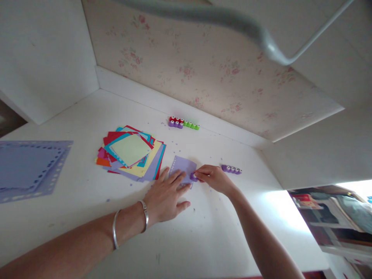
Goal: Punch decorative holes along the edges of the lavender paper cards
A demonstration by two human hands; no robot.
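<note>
A small purple sheet [185, 164] with punched holes along its left side lies on the white table [232, 232]. My left hand [167, 195], fingers spread, rests flat over the sheet's lower left part. A small purple punch [193, 177] sits at the sheet's right edge, pinched between the thumb and fingers of my right hand [213, 178]. Two silver bracelets circle my left wrist. Tiny purple paper bits are scattered around the sheet.
Coloured papers [132, 151] are stacked left of the sheet. Large purple sheets [29, 166] lie at the far left. Red, purple and green punches [183, 123] stand near the back wall, and a row of purple punches [231, 169] is to the right.
</note>
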